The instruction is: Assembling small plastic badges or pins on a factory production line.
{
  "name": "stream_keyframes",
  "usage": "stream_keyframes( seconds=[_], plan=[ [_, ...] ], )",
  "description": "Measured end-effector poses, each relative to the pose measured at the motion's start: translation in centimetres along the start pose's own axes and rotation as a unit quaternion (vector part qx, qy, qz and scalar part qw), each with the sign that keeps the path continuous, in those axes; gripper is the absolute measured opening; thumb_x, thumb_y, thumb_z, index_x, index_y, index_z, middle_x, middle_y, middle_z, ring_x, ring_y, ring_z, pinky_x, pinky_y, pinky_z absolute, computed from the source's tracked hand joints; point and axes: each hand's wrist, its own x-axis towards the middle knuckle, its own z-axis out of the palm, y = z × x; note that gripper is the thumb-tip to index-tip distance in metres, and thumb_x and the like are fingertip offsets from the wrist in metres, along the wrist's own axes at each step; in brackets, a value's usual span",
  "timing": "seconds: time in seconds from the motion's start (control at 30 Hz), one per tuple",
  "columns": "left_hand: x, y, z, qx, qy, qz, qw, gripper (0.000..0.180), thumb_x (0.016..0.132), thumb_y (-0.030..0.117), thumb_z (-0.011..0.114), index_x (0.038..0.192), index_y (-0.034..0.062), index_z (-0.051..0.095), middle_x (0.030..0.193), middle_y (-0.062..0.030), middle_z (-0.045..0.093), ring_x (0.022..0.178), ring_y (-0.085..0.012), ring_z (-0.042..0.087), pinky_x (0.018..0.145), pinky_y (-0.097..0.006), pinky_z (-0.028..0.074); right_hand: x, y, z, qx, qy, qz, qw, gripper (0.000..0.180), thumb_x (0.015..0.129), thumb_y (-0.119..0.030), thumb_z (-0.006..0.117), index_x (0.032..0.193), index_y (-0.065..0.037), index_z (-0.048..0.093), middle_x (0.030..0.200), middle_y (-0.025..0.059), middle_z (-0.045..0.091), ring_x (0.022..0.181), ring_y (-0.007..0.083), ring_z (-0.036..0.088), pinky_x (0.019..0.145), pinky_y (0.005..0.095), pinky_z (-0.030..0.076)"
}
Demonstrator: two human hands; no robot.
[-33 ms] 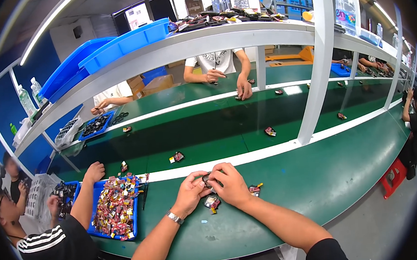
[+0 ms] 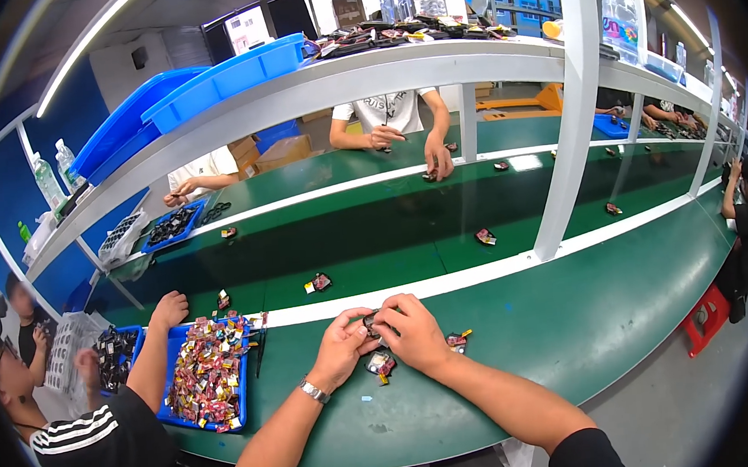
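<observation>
Centrally, the left hand (image 2: 336,354) and right hand (image 2: 413,328) grasp one small dark rounded piece (image 2: 369,324) in their fingers. Two red-and-black assemblies (image 2: 382,366) lie nearby on the smooth green table (image 2: 538,343).

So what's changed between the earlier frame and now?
Very little: at far left, the co-worker's raised hand near the black parts shifted slightly left, now blurred. No visible grab or release. Wearer's left hand and right hand still hold the small dark part; blue tray unmoved.
</observation>
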Motion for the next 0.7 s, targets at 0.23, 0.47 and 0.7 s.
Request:
stream_keyframes(
  seconds=[0.23, 0.47, 0.7],
  plan=[
    [-0.2, 0.2, 0.4, -0.006, 0.004, 0.003, 1.000, 0.030, 0.100, 0.007, 0.052, 0.128, 0.0018, 0.045, 0.115, -0.0123, 0.064, 0.108, -0.0194, 0.064, 0.096, -0.037, 0.055, -0.1, -0.8, 0.1, -0.036, 0.012, -0.041, 0.998, 0.016, 0.077, -0.005, 0.073, 0.093, -0.004, 0.068, 0.093, 0.0074, 0.060, 0.086, 0.0255, 0.061, 0.073, 0.0359, 0.053],
    [-0.1, 0.2, 0.5, -0.009, 0.010, 0.000, 1.000, 0.029, 0.099, 0.008, 0.053, 0.127, 0.0014, 0.047, 0.111, -0.0106, 0.066, 0.105, -0.0181, 0.064, 0.093, -0.036, 0.055, -0.2, -0.5, 0.7, -0.052, 0.028, -0.036, 0.998, 0.017, 0.077, -0.006, 0.073, 0.093, -0.005, 0.068, 0.091, 0.0070, 0.060, 0.085, 0.0249, 0.061, 0.073, 0.0356, 0.053],
    [0.0, 0.0, 1.2, 0.042, 0.059, 0.016, 0.997, 0.023, 0.099, 0.008, 0.053, 0.121, 0.0004, 0.051, 0.108, -0.0093, 0.067, 0.099, -0.0161, 0.065, 0.087, -0.035, 0.057, -0.2, -0.5, 1.2, -0.043, 0.039, -0.008, 0.998, 0.016, 0.077, -0.005, 0.072, 0.092, -0.004, 0.067, 0.093, 0.0081, 0.059, 0.086, 0.0259, 0.062, 0.074, 0.0364, 0.053]
  ],
)
